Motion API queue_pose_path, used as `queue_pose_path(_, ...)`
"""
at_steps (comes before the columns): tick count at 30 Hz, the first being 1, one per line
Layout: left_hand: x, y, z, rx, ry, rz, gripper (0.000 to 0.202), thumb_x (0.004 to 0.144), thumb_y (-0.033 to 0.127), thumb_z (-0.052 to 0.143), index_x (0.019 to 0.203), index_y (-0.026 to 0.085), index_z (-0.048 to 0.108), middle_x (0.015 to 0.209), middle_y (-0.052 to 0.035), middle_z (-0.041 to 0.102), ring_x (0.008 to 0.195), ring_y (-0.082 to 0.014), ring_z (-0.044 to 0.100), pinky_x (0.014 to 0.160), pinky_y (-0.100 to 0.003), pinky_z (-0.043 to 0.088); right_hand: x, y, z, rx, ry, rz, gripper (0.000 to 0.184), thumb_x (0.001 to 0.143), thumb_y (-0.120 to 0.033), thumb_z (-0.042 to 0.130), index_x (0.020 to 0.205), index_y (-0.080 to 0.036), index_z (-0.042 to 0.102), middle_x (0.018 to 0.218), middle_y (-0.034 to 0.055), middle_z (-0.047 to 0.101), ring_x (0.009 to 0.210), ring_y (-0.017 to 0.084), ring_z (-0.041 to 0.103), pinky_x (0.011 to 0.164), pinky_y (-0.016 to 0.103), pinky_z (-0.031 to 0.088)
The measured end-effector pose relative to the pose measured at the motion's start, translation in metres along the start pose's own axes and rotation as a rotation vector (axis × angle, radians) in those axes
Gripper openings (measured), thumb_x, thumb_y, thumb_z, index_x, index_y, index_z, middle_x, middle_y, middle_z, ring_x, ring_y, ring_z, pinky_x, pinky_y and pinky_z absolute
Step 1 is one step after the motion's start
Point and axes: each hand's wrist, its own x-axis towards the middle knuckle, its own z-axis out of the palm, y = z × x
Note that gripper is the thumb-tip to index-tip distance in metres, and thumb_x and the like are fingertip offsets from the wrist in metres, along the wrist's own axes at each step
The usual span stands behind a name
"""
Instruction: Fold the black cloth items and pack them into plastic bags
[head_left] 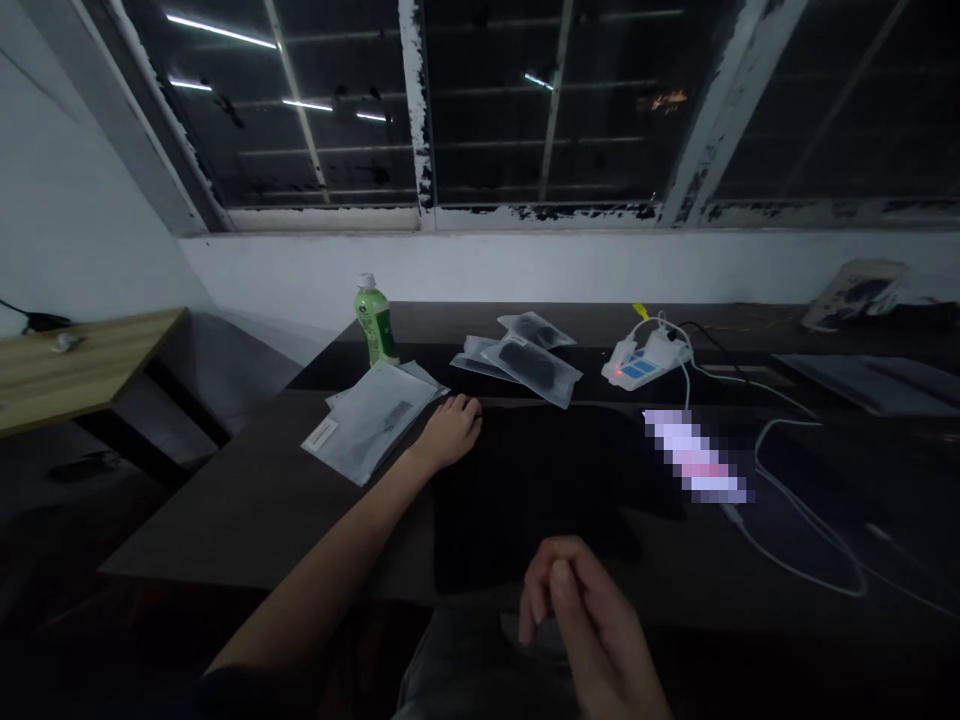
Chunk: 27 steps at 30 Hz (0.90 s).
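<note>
A black cloth (525,500) lies on the dark table in front of me, its outline hard to make out in the dim light. At its far left corner is my left hand (451,432), fingers bent and closed on the cloth's edge. My right hand (577,610) is raised near the table's front edge, over the near side of the cloth. Its thumb presses against the bent forefinger; anything between them is hidden. Just left of my left hand lie frosted plastic bags (367,415), one with a white label.
Behind the bags stands a green bottle (376,325). More plastic bags (532,365) lie farther back. To the right are a power strip (646,362) with plugs, a lit, pixelated phone (697,460) and a white cable (810,530). A wooden table (90,365) stands left.
</note>
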Motion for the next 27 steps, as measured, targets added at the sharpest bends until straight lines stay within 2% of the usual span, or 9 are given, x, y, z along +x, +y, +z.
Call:
queue_pose_path(6,0.000,0.001,-0.001,0.004,-0.003,0.001,0.016,0.096,0.024,0.044,0.106,0.020,0.055,0.109,-0.0094,0.059,0.104,-0.0252,0.058,0.095,-0.040,0.046,-0.001,0.001,0.003,-0.034,0.043,0.050,0.038,0.100,-0.050,0.039,0.076,-0.023,0.051,0.061,-0.0037,0.045,0.053,0.011,0.042,0.053,0.023,0.036)
queue_pose_path(10,-0.001,0.001,-0.002,0.007,-0.008,0.001,0.016,0.096,0.024,0.044,0.107,0.020,0.055,0.110,-0.0093,0.059,0.103,-0.0251,0.058,0.094,-0.040,0.047,-0.002,0.001,0.002,-0.091,0.036,0.020,0.038,0.100,-0.049,0.041,0.075,-0.023,0.053,0.060,-0.0029,0.047,0.055,0.013,0.042,0.053,0.024,0.036)
queue_pose_path(13,-0.001,0.001,-0.002,0.010,-0.013,-0.002,0.016,0.096,0.024,0.044,0.107,0.020,0.055,0.110,-0.0094,0.058,0.103,-0.0252,0.058,0.094,-0.040,0.047,-0.002,0.000,0.002,-0.075,0.047,0.004,0.035,0.099,-0.047,0.042,0.078,-0.023,0.056,0.063,-0.0018,0.052,0.056,0.013,0.048,0.057,0.024,0.042)
queue_pose_path(17,0.000,0.001,-0.002,0.011,-0.019,-0.003,0.017,0.096,0.025,0.043,0.107,0.019,0.055,0.110,-0.0100,0.058,0.103,-0.0255,0.058,0.095,-0.041,0.046,-0.003,0.001,0.004,-0.011,0.033,0.019,0.025,0.095,-0.046,0.053,0.095,-0.024,0.064,0.079,0.0019,0.066,0.062,0.013,0.059,0.062,0.024,0.050)
queue_pose_path(20,0.000,0.000,-0.002,0.012,-0.026,-0.002,0.017,0.097,0.025,0.043,0.108,0.019,0.055,0.110,-0.0098,0.058,0.104,-0.0247,0.057,0.095,-0.040,0.046,-0.001,0.004,-0.001,-0.125,-0.047,0.009,0.022,0.090,-0.043,0.061,0.088,-0.023,0.069,0.068,0.0001,0.066,0.057,0.013,0.061,0.059,0.022,0.050)
queue_pose_path(23,0.000,0.000,-0.002,0.015,-0.032,-0.001,0.018,0.097,0.025,0.042,0.109,0.019,0.055,0.111,-0.0095,0.058,0.105,-0.0241,0.057,0.097,-0.039,0.045,0.002,-0.001,-0.025,-0.305,-0.039,-0.020,0.025,0.091,-0.043,0.058,0.082,-0.025,0.073,0.061,-0.0015,0.065,0.054,0.012,0.061,0.055,0.019,0.050)
queue_pose_path(25,-0.001,0.000,-0.002,0.018,-0.033,0.000,0.019,0.097,0.025,0.042,0.109,0.018,0.055,0.112,-0.0098,0.058,0.106,-0.0242,0.057,0.097,-0.039,0.045,0.002,-0.006,-0.056,-0.430,-0.010,-0.022,0.027,0.092,-0.045,0.055,0.084,-0.027,0.074,0.062,-0.0018,0.066,0.055,0.012,0.063,0.056,0.018,0.051)
queue_pose_path(27,-0.001,0.000,-0.003,0.021,-0.034,0.001,0.020,0.097,0.026,0.041,0.110,0.018,0.055,0.112,-0.0101,0.058,0.107,-0.0243,0.057,0.096,-0.039,0.045,-0.002,-0.006,-0.097,-0.600,-0.086,0.007,0.027,0.091,-0.045,0.056,0.081,-0.029,0.073,0.063,-0.0015,0.068,0.057,0.013,0.065,0.055,0.017,0.052)
